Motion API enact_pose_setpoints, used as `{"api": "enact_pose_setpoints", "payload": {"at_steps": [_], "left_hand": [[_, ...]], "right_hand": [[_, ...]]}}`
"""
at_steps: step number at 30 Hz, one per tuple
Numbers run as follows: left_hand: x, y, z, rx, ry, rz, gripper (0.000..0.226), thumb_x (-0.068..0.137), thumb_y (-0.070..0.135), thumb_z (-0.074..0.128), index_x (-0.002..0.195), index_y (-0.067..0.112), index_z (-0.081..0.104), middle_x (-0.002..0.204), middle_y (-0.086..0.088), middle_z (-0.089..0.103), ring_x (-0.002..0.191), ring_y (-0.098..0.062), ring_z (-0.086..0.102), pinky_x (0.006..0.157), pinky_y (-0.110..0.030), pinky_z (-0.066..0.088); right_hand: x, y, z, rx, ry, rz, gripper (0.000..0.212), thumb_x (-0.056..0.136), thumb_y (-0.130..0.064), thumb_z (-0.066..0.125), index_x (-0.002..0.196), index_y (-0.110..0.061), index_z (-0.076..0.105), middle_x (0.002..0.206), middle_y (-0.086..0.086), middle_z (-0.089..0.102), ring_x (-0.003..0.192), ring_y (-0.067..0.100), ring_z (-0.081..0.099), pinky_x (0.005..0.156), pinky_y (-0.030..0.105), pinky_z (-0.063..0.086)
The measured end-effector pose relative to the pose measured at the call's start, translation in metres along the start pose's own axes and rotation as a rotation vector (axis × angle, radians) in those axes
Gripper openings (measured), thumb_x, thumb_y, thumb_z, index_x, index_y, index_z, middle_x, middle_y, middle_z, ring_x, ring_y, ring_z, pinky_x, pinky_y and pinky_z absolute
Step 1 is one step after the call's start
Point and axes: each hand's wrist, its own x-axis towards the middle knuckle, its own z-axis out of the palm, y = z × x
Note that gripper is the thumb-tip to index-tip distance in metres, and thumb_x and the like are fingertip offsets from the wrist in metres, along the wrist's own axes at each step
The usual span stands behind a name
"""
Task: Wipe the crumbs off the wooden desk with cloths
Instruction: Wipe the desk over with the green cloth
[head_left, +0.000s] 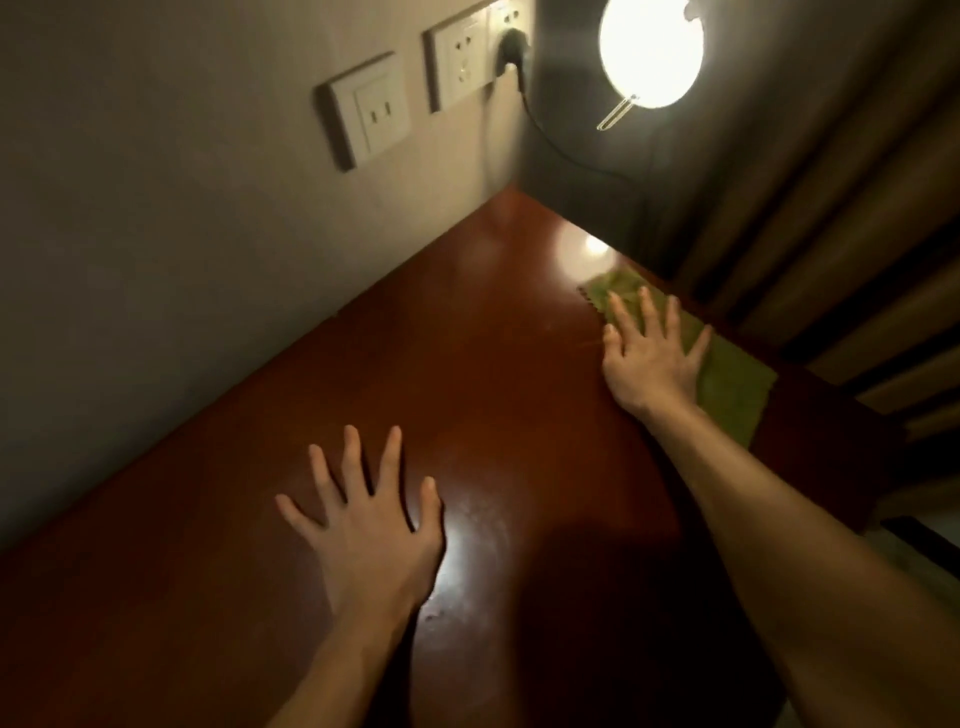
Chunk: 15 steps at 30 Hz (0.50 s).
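Green cloth (727, 379) is pressed flat under the right hand (649, 358), fingers spread, at the desk's (415, 364) far right edge, long axis along it; left hand (369, 525) is splayed bare, nearer.

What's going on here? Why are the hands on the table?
A person is cleaning a wooden desk. The right hand presses flat on a green cloth near the desk's far right edge. The left hand is spread open over bare wood, holding nothing. A round lamp glows above the corner.
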Motion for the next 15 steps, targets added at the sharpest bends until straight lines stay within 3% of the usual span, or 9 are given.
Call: {"api": "enact_pose_setpoints", "payload": {"at_steps": [3, 7, 9, 11, 15], "left_hand": [[0.001, -0.003, 0.001, -0.013, 0.01, -0.003, 0.071, 0.098, 0.067, 0.024, 0.164, 0.041, 0.022, 0.176, 0.001, 0.01, 0.162, -0.029, -0.009, 0.122, -0.071, -0.005], [-0.004, -0.005, -0.006, -0.18, 0.067, -0.083, 0.07, 0.096, 0.055, 0.031, 0.157, 0.02, 0.035, 0.171, -0.002, 0.024, 0.162, -0.019, 0.001, 0.127, -0.062, -0.002], [-0.006, -0.002, -0.01, -0.266, 0.112, -0.153, 0.067, 0.095, 0.05, 0.032, 0.149, 0.012, 0.042, 0.169, -0.005, 0.027, 0.161, -0.017, 0.009, 0.129, -0.057, 0.002], [-0.006, -0.004, -0.009, -0.206, 0.111, -0.131, 0.063, 0.098, 0.049, 0.032, 0.15, 0.015, 0.042, 0.17, -0.003, 0.025, 0.161, -0.018, 0.009, 0.129, -0.056, 0.001], [-0.002, -0.007, -0.002, -0.141, 0.07, -0.113, 0.067, 0.1, 0.054, 0.032, 0.159, 0.022, 0.032, 0.172, 0.001, 0.023, 0.162, -0.017, 0.001, 0.129, -0.055, -0.004]], "right_hand": [[0.0, -0.093, 0.011, -0.063, -0.076, -0.356, 0.058, 0.106, -0.052, 0.019, 0.163, -0.05, 0.008, 0.175, -0.008, -0.002, 0.161, 0.025, -0.01, 0.122, 0.07, -0.007], [-0.104, -0.202, 0.043, -0.108, -0.187, -1.013, 0.057, 0.106, -0.052, 0.02, 0.162, -0.044, 0.022, 0.174, -0.005, 0.012, 0.161, 0.028, -0.001, 0.123, 0.068, -0.005], [-0.112, -0.214, 0.046, -0.1, -0.211, -1.153, 0.055, 0.107, -0.052, 0.02, 0.161, -0.045, 0.025, 0.173, -0.007, 0.017, 0.161, 0.027, 0.002, 0.125, 0.066, -0.004], [-0.069, -0.2, 0.039, -0.049, -0.161, -1.076, 0.054, 0.107, -0.054, 0.021, 0.161, -0.05, 0.021, 0.174, -0.009, 0.014, 0.161, 0.027, 0.0, 0.124, 0.068, -0.003], [0.05, -0.127, 0.012, -0.053, -0.085, -0.597, 0.056, 0.106, -0.057, 0.019, 0.161, -0.055, 0.007, 0.175, -0.012, 0.0, 0.161, 0.026, -0.008, 0.12, 0.075, -0.004]]}}
